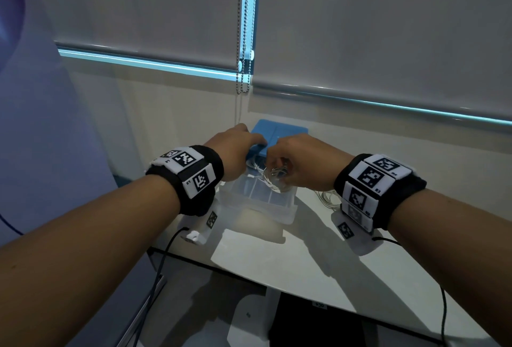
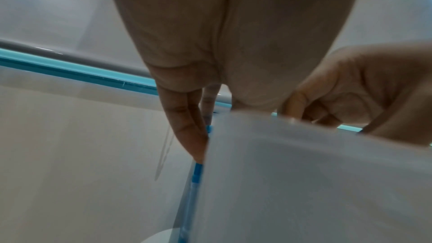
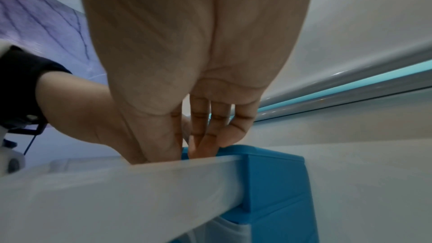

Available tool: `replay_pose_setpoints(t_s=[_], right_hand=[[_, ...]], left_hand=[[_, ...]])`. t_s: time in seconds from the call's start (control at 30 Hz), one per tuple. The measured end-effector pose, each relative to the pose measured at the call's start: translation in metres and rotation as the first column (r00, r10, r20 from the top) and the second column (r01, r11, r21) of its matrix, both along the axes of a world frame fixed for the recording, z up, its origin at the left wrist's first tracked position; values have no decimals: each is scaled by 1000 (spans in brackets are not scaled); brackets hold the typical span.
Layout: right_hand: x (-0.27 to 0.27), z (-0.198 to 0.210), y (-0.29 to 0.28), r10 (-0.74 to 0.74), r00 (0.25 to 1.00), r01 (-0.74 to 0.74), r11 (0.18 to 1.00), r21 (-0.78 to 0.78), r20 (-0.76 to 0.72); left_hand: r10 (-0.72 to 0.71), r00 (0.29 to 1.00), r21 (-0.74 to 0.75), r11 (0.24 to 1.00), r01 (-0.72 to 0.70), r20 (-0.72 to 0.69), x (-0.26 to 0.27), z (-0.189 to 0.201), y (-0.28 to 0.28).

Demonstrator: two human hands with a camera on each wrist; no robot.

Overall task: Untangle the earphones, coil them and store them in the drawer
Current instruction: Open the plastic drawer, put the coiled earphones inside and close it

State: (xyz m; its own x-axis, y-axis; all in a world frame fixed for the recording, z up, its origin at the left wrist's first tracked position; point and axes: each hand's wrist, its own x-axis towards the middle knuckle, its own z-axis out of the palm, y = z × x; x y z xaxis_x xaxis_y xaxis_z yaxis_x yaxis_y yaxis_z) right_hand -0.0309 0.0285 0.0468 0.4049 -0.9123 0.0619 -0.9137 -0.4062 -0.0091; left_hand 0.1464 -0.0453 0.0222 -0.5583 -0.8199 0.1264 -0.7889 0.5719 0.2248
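Observation:
A small blue drawer unit [image 1: 285, 132] stands on the white table, its translucent drawer [image 1: 257, 209] pulled out toward me. My left hand [image 1: 243, 139] rests on the unit's top left corner, and its straight fingers [image 2: 187, 132] lie along the blue side [image 2: 196, 173]. My right hand [image 1: 288, 164] is over the open drawer and grips a coiled bundle of white earphones [image 1: 273, 174]. In the right wrist view its fingers [image 3: 205, 141] dip behind the drawer's front wall [image 3: 117, 191], beside the blue unit [image 3: 278, 182]; the coil is hidden there.
More white cable [image 1: 327, 197] lies on the table to the right of the drawer, partly behind my right wrist. Bead chains [image 1: 241, 75] of the blinds hang behind the unit, close to the wall. The table's front edge [image 1: 221, 266] is near me.

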Motion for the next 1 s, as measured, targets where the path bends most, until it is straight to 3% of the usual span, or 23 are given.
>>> replay_pose_setpoints(t_s=[0.2,0.4,0.57,0.73,0.87,1.0], right_hand=[[-2,-3,-4,3,1000,-3,1000,-15,26],[-15,3,5,14,983,-5,999,-51,182],[-48,8,25,-52,956,78,994,-77,289],[-98,9,56,-187,875,251,964,-87,446],[-140,1,73,-372,779,397,916,63,505],[-176,-22,72,-583,756,434,787,439,297]], left_hand=[[9,1000,1,1000,-9,19,-1,2,1],[26,998,-34,999,-24,59,-5,14,11],[-96,976,-178,982,61,-196,-28,34,36],[-215,846,-151,975,161,-487,-81,43,76],[-247,799,-54,964,261,-549,-134,31,103],[-157,886,142,960,241,-437,-184,-5,116]])
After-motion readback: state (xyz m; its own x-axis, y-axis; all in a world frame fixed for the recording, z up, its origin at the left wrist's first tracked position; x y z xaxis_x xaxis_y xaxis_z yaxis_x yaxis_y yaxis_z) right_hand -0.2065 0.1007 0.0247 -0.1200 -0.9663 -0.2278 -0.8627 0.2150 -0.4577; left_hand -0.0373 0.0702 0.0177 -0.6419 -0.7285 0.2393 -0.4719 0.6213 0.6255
